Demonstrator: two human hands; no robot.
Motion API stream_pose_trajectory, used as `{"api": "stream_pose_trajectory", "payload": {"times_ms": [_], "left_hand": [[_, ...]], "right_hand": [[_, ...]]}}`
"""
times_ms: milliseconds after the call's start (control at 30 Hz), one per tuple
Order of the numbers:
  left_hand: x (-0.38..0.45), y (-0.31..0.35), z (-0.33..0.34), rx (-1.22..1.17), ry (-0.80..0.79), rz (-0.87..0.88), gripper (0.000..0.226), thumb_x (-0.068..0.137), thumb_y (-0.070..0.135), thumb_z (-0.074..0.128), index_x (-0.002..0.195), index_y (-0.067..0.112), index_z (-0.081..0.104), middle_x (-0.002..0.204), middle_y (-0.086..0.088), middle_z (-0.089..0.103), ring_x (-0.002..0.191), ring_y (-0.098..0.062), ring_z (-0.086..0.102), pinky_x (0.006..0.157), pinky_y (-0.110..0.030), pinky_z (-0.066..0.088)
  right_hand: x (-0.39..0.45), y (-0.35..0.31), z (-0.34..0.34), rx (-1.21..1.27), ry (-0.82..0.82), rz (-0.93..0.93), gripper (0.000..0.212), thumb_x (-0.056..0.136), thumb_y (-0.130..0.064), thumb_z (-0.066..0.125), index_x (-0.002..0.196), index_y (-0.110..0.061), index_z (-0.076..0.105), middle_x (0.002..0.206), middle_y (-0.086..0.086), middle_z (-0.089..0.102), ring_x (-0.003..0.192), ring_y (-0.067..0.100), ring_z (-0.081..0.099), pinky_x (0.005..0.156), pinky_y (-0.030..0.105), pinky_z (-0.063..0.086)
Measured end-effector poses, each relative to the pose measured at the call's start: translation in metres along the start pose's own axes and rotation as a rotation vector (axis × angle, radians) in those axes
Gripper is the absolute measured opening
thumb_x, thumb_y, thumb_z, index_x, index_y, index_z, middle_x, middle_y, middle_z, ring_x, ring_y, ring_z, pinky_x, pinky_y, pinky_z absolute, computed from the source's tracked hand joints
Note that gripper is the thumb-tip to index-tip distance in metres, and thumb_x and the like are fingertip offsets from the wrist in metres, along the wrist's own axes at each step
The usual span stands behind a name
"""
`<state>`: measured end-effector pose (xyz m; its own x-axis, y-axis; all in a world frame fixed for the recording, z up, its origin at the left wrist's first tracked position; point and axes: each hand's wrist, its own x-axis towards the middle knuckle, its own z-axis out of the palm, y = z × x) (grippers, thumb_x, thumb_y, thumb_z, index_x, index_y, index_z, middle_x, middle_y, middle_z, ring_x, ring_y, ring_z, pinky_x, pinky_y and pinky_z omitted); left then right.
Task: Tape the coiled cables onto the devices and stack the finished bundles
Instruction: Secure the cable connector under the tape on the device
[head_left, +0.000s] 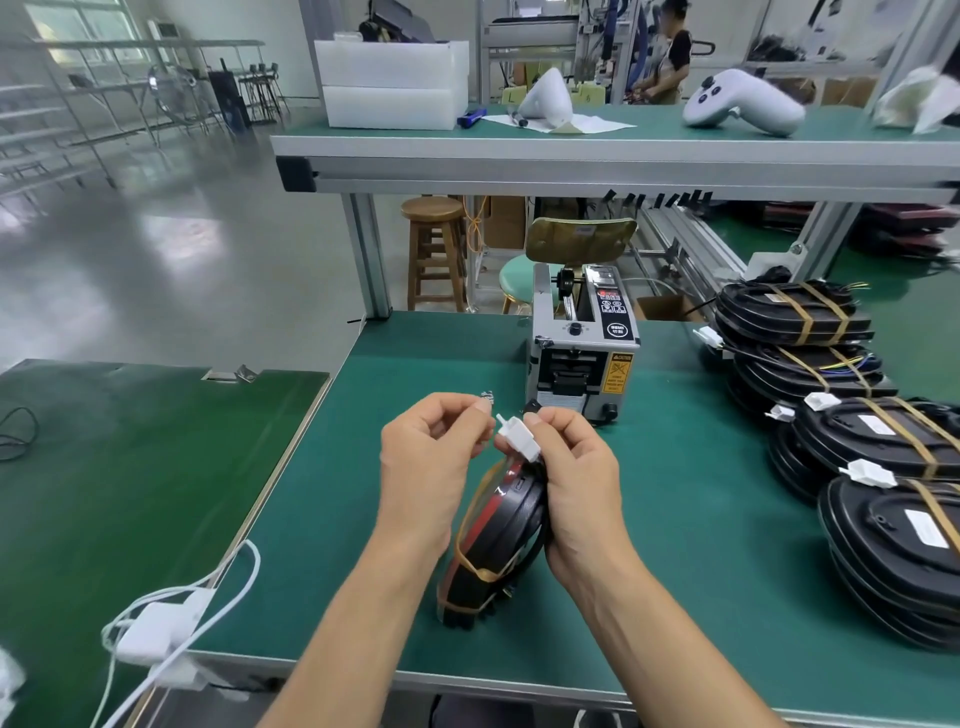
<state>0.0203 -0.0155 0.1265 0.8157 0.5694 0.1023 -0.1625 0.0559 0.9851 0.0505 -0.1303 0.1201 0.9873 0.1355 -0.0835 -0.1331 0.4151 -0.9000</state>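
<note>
A black oval device (498, 540) stands on edge on the green mat, with amber tape strips around it and a red coil showing on its left face. My right hand (576, 483) grips its top edge and pinches the white connector (519, 436) at the cable's end. My left hand (431, 457) is beside it with curled fingers, its fingertips at the connector; whether it holds a tape piece I cannot tell. Stacks of taped black bundles (857, 452) lie at the right, white connectors sticking out.
A grey tape dispenser (584, 353) stands just beyond my hands. A white adapter with cables (161, 623) hangs over the bench's front left corner. An upper shelf (623, 150) carries white boxes and white controllers. A darker green table (130, 441) adjoins on the left.
</note>
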Motion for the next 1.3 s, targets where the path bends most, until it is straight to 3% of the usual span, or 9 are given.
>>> {"api": "stream_pose_trajectory", "payload": {"times_ms": [67,167,300,500,667,867,1100,1167,1300], "left_hand": [[-0.014,-0.002,-0.01,0.083,0.009,0.086,0.006,0.097,0.022,0.078,0.102,0.025,0.078,0.09,0.0,0.081,0.089,-0.013,0.078,0.091,-0.036,0.062],[-0.044,-0.013,-0.029,0.154,-0.072,0.223,0.046,0.09,0.044,0.075,0.134,0.045,0.062,0.113,0.005,0.076,0.114,-0.017,0.073,0.099,-0.027,0.057],[-0.079,-0.039,-0.04,0.242,-0.178,0.367,0.088,0.086,0.037,0.081,0.159,0.043,0.035,0.143,0.007,0.064,0.141,-0.023,0.059,0.115,-0.03,0.048],[-0.089,-0.047,-0.024,0.256,-0.098,0.467,0.089,0.083,0.029,0.082,0.157,0.04,0.033,0.145,0.015,0.065,0.13,-0.01,0.067,0.106,-0.016,0.05],[-0.096,-0.049,-0.015,0.229,-0.004,0.47,0.086,0.084,0.029,0.079,0.155,0.038,0.032,0.145,0.018,0.068,0.126,-0.008,0.07,0.105,-0.016,0.051],[-0.104,-0.054,0.002,0.188,0.073,0.474,0.089,0.085,0.027,0.084,0.155,0.041,0.03,0.144,0.016,0.069,0.129,-0.017,0.07,0.106,-0.026,0.055],[-0.115,-0.06,0.019,0.306,0.103,0.608,0.09,0.078,0.011,0.089,0.151,0.02,0.036,0.142,0.007,0.072,0.129,-0.016,0.069,0.099,-0.017,0.056],[-0.117,-0.062,0.02,0.321,0.088,0.623,0.088,0.078,0.008,0.088,0.15,0.014,0.038,0.142,0.004,0.072,0.131,-0.018,0.068,0.1,-0.017,0.055],[-0.117,-0.062,0.019,0.334,0.088,0.615,0.089,0.078,0.008,0.087,0.151,0.016,0.036,0.143,0.006,0.071,0.133,-0.017,0.067,0.104,-0.022,0.055]], "right_hand": [[0.0,0.0,-0.001,0.006,0.006,0.013,0.011,0.097,-0.005,0.066,0.09,-0.013,0.068,0.098,0.032,0.065,0.091,0.032,0.06,0.085,0.045,0.046],[-0.001,0.0,-0.001,0.011,0.005,0.02,0.009,0.098,-0.004,0.065,0.093,-0.012,0.066,0.096,0.022,0.065,0.088,0.03,0.062,0.079,0.039,0.049],[-0.003,0.0,-0.001,0.002,0.029,0.016,0.007,0.098,-0.006,0.064,0.095,-0.012,0.066,0.107,0.039,0.063,0.087,0.029,0.059,0.081,0.043,0.047],[-0.004,0.0,-0.007,0.041,-0.012,0.032,0.013,0.099,-0.012,0.064,0.089,-0.019,0.067,0.091,0.015,0.075,0.084,0.027,0.065,0.071,0.036,0.052],[-0.011,-0.017,-0.03,-0.03,0.157,-0.191,0.01,0.098,-0.017,0.068,0.089,-0.021,0.069,0.092,0.006,0.071,0.094,0.022,0.06,0.094,0.042,0.046],[-0.08,-0.03,-0.055,-0.192,0.046,-0.279,0.02,0.073,-0.04,0.081,0.077,-0.023,0.073,0.075,-0.008,0.064,0.068,0.006,0.055,0.067,0.011,0.046],[-0.073,-0.013,-0.058,-0.263,0.028,-0.1,0.025,0.089,-0.008,0.076,0.068,-0.021,0.076,0.127,-0.001,0.067,0.095,-0.015,0.066,0.074,-0.001,0.043],[-0.068,-0.015,-0.057,-0.202,-0.007,-0.062,0.017,0.088,-0.018,0.077,0.071,-0.018,0.076,0.123,-0.002,0.071,0.105,-0.008,0.067,0.083,0.004,0.048],[-0.06,-0.018,-0.061,-0.169,-0.017,0.01,0.021,0.094,-0.012,0.07,0.075,-0.017,0.078,0.114,-0.005,0.078,0.117,0.011,0.068,0.114,0.043,0.045]]}}
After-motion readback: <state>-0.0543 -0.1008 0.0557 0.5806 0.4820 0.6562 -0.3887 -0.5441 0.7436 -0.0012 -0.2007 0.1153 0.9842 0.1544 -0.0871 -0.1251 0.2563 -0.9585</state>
